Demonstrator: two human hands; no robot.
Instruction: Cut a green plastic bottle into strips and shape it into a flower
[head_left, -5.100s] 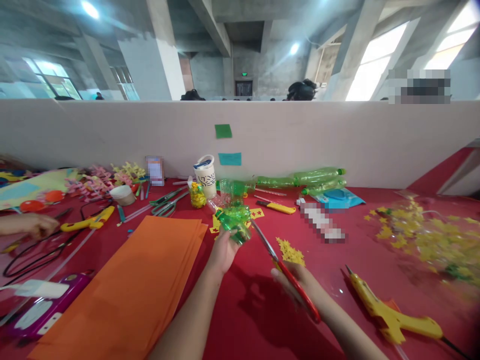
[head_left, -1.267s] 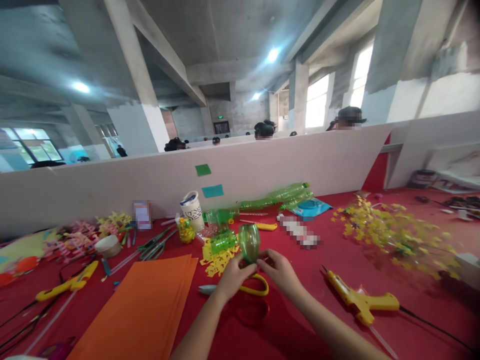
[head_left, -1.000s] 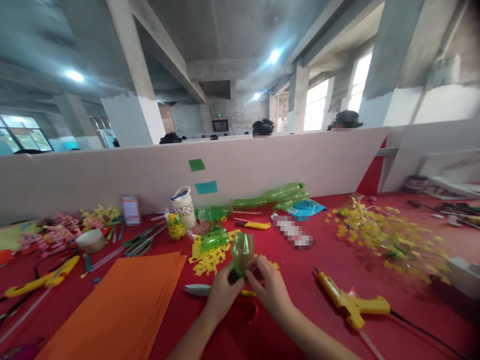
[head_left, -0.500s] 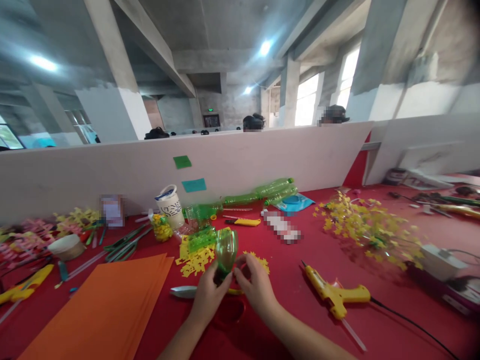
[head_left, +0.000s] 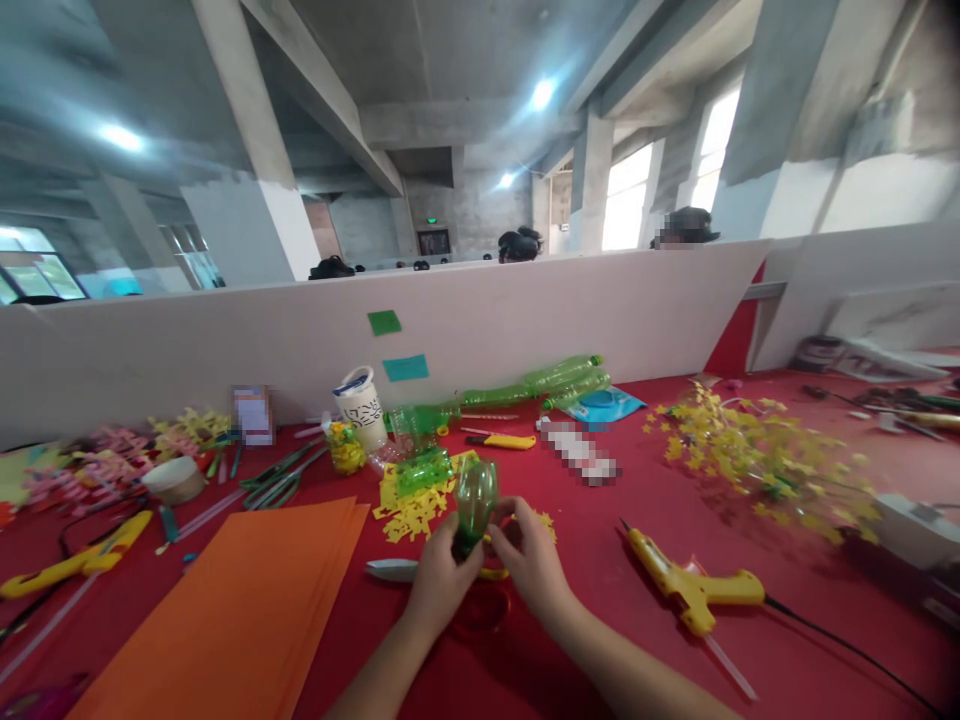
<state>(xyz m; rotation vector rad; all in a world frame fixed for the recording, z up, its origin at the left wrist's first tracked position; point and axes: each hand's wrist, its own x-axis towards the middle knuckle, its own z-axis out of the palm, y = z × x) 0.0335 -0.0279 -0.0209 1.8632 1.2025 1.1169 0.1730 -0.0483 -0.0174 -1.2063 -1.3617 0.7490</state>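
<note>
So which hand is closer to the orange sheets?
Left: the left hand holds the green bottle piece, right of the orange sheets; the right hand is farther right.

1 green bottle piece (head_left: 477, 495) in the fingers (head_left: 528, 522); 2 glue guns (head_left: 696, 592), one either side; 1 yellow cutter (head_left: 510, 441), 1 patterned cup (head_left: 363, 410) beyond; 2 wall notes (head_left: 385, 322) farther out (one green, one blue).

A translucent green bottle piece (head_left: 477, 488) stands nearly upright in the left hand (head_left: 441, 568), beside the right hand (head_left: 531, 550), apparently narrowing downward.
</note>
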